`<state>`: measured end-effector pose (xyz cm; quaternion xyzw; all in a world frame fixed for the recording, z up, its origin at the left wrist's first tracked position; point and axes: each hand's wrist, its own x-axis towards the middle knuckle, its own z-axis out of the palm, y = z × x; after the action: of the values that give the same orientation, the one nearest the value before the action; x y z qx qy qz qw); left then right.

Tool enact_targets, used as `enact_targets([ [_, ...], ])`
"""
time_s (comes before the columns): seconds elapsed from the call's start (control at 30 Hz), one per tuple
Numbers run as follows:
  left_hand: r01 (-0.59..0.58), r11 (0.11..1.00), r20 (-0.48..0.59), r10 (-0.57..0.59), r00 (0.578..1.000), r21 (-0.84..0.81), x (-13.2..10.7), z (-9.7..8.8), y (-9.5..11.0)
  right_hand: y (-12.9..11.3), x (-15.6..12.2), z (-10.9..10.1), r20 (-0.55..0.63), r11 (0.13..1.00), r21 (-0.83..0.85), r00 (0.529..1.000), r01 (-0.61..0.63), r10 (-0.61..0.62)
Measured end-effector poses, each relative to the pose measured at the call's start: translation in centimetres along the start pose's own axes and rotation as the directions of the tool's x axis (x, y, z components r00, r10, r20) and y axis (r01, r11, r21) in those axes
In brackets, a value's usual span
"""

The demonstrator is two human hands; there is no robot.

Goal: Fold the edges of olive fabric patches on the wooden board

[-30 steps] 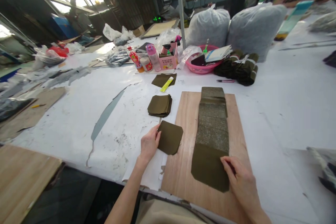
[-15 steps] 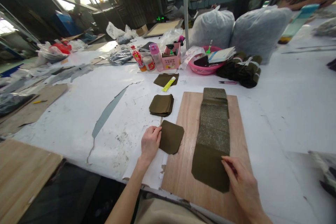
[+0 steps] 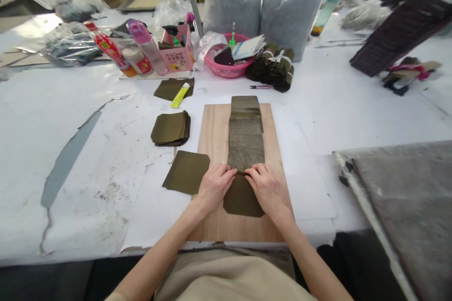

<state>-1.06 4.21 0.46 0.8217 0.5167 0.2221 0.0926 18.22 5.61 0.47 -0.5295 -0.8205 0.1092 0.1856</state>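
Observation:
A dark olive fabric piece (image 3: pixel 243 200) with cut corners lies at the near end of a row of overlapping pieces (image 3: pixel 246 138) on the wooden board (image 3: pixel 212 127). Its far edge is pinched by my left hand (image 3: pixel 216 183) on one side and my right hand (image 3: pixel 264 187) on the other, thumbs and fingertips close together. That edge looks folded or raised between them. Left of the board, partly on it, is another olive fabric piece (image 3: pixel 185 172). Behind that sits a stack of olive pieces (image 3: pixel 171 128).
A yellow tube (image 3: pixel 180 95) rests on more olive fabric. Bottles, a pink box (image 3: pixel 178 56), a pink basin (image 3: pixel 229 69), tied dark bundles (image 3: pixel 275 68) and small snips (image 3: pixel 260 87) stand farther back. Two stuffed bags (image 3: pixel 231 2) are behind them. A grey-topped surface (image 3: pixel 409 197) is at right.
My left hand has let go of the loose piece at left and come over to the near piece in the row. My right hand has moved up to its far edge. The view has turned right.

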Motion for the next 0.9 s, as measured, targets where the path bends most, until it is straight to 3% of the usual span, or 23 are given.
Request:
enact_targets([
  [0.13,0.045,0.998,0.05,-0.047,0.998,0.035,0.6,0.4,-0.3,0.2,0.0,0.3,-0.014,1.0,0.0,1.0,-0.002,0.002],
  [0.27,0.086,0.995,0.063,-0.089,0.994,0.054,0.9,0.4,-0.3,0.4,0.0,0.6,-0.052,0.996,0.047,0.996,0.073,-0.07],
  [0.4,-0.014,0.993,0.105,0.001,0.994,0.12,1.4,0.4,-0.5,0.8,0.0,0.8,-0.078,0.977,0.119,0.983,0.175,-0.166],
  [0.53,-0.068,0.99,0.166,0.046,0.985,0.126,2.0,-0.2,-1.0,1.5,-0.2,0.7,-0.107,0.98,0.153,0.988,0.131,-0.115],
  [0.77,-0.045,0.997,0.25,0.027,0.968,0.066,2.5,-1.2,-2.2,3.9,-1.0,-0.2,0.019,0.993,0.106,0.999,0.043,-0.045],
  [0.9,-0.034,0.999,0.259,0.026,0.966,0.026,2.7,-1.1,-2.4,3.8,-0.5,-0.6,0.048,0.994,0.107,0.998,0.034,-0.039],
])
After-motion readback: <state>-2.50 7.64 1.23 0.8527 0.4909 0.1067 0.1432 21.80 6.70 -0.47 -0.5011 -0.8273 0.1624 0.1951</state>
